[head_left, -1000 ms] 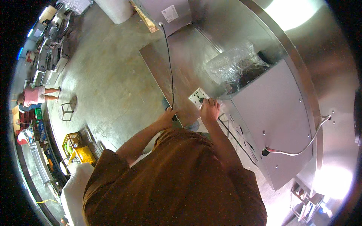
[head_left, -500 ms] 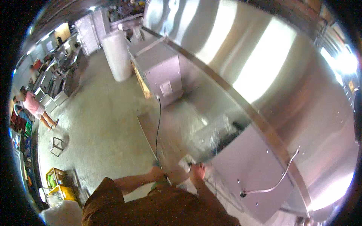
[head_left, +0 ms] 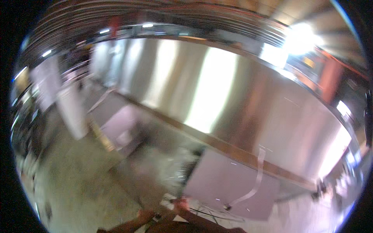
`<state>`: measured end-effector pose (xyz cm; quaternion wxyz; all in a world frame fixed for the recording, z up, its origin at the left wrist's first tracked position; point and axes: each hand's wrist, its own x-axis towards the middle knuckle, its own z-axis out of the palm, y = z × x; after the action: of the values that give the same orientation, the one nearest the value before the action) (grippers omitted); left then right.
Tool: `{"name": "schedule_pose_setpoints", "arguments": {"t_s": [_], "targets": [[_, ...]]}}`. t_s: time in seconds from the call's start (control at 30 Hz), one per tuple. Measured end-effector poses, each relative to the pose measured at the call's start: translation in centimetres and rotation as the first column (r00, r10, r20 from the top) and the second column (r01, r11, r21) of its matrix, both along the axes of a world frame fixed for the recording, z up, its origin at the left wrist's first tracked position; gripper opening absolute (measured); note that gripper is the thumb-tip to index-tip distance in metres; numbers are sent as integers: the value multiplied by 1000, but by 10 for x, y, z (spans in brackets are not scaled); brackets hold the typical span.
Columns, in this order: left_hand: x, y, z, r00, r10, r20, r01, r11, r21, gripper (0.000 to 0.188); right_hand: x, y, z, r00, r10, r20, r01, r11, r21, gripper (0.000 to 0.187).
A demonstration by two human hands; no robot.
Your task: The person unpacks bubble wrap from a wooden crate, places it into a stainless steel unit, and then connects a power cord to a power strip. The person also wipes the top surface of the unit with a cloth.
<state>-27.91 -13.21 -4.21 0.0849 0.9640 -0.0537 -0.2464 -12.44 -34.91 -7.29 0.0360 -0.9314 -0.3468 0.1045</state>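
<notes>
My left hand [head_left: 146, 216] is low in the view, over a flat brownish panel [head_left: 143, 190], with its fingers smeared by motion. Just right of it, my right hand [head_left: 180, 204] is closed beside a small whitish piece [head_left: 168, 199]. What the right fingers hold is too blurred to name. To the right lies a pale metal cabinet panel [head_left: 229, 186] with a pale cord [head_left: 258, 176] running from its lower part up toward the large metal sheet. Shiny clear plastic wrap [head_left: 179, 171] shows beyond my hands.
A tall shiny metal sheet [head_left: 248, 112] crosses the view above a brown edge strip [head_left: 167, 118]. Farther left stand a pale box-shaped unit [head_left: 121, 122] and an upright white roll [head_left: 72, 110] on the concrete floor [head_left: 74, 167]. Dark cables lie right of my hands.
The view has swung upward and to the right, so the metal sheet and ceiling fill more of it. Both hands now sit lower and farther left in the picture. The yellow crates have left view.
</notes>
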Motion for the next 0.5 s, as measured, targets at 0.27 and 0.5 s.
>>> {"name": "schedule_pose_setpoints", "arguments": {"t_s": [0.27,0.5], "targets": [[2,-5,1,981,179,79,-154,955,-252,29,-6,12,58,999,32,6,-31,995,-98,38],[19,10,28,958,-64,278,109,983,-150,40,-4,-2,50,996,-43,79,37,997,73,37]]}}
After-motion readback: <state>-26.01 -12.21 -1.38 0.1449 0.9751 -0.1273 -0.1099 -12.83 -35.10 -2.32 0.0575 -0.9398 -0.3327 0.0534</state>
